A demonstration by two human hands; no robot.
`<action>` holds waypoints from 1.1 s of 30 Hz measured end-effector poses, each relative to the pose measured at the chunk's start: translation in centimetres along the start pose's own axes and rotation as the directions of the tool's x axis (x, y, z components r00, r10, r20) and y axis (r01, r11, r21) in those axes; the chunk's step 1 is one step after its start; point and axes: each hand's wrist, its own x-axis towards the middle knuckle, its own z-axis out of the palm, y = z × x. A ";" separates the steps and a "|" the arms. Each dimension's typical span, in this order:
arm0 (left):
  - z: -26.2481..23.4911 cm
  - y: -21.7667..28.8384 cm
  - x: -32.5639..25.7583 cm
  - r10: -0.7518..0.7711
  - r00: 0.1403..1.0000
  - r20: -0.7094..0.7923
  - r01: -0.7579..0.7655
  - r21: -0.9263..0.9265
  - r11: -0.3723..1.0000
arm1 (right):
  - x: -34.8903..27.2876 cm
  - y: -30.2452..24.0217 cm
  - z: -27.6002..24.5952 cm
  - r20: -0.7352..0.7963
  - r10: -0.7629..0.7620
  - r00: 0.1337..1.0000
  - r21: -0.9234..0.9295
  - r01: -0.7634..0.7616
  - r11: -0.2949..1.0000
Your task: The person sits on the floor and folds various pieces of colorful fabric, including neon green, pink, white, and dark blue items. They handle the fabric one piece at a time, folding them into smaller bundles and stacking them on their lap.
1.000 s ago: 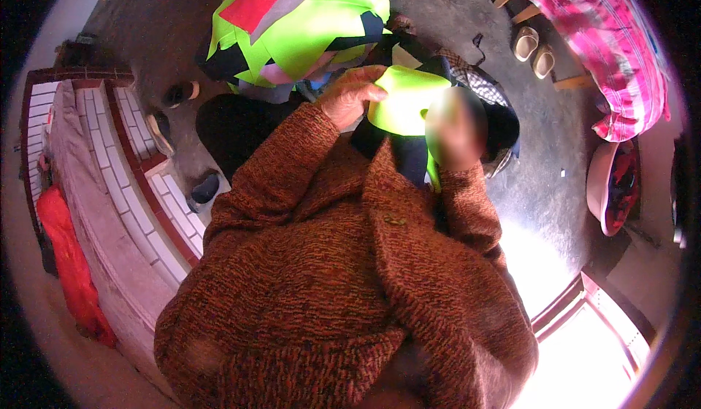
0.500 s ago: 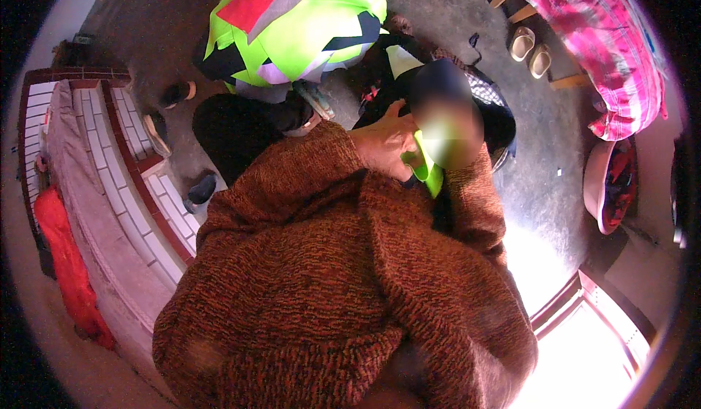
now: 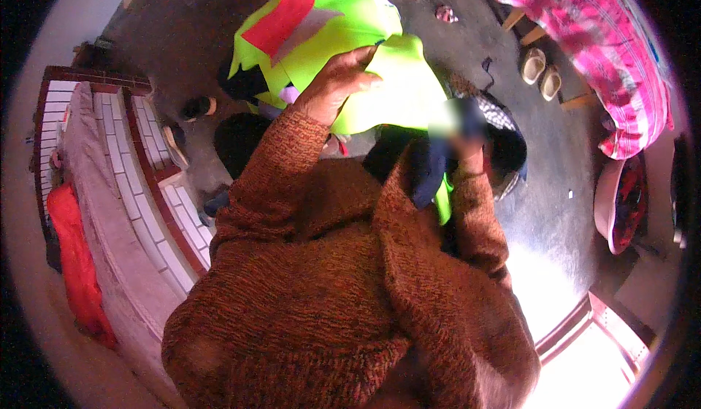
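A lime-green piece of cloth (image 3: 401, 80), glaringly bright in the light, stretches between my two hands. My left hand (image 3: 337, 88) pinches its left edge, fingers over the top and thumb in front. At its right end my right hand (image 3: 467, 148) closes around the cloth; a blurred patch hides most of those fingers. Dark navy fabric (image 3: 429, 172) hangs below, beside my right hand, with a strip of lime green (image 3: 444, 199) under it. Beyond my left hand lies a heap of lime-green cloth pieces (image 3: 350, 15), topped by a red piece (image 3: 281, 26).
At right, a pink plaid cloth (image 3: 577, 37) drapes over wooden legs, near pale slippers (image 3: 542, 73) and a pink basin (image 3: 607, 205). Dark shoes (image 3: 198, 107) lie by the white-tiled ledge (image 3: 120, 146) at left. A dark bundle with a checked part (image 3: 496, 113) sits past my right hand.
My left hand has moved forward and left, away from my right hand, drawing the lime-green cloth out wide. The navy fabric now shows between my arms. The view has shifted slightly.
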 end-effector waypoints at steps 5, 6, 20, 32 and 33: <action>-0.8 5.0 4.6 0.176 0.980 -0.097 -0.165 0.109 0.980 | -0.7 1.2 -1.1 0.065 -0.337 0.939 -0.314 0.340 0.886; -2.3 6.2 5.6 0.218 0.972 -0.086 -0.194 0.225 0.955 | -0.5 2.5 -2.0 0.101 -0.414 0.905 -0.442 0.414 0.796; -16.3 1.7 8.6 0.522 0.776 -0.355 0.005 0.830 0.557 | 1.6 2.1 -2.3 0.064 -0.240 0.969 -0.353 0.247 0.902; -17.2 3.1 2.7 0.807 0.572 -0.143 0.239 0.971 0.003 | -1.4 -2.0 2.1 -0.084 0.212 0.974 0.269 -0.183 0.946; -17.3 2.5 2.3 0.735 0.586 -0.340 0.133 0.936 0.326 | -0.7 0.2 1.3 -0.087 0.109 0.990 0.156 -0.094 0.983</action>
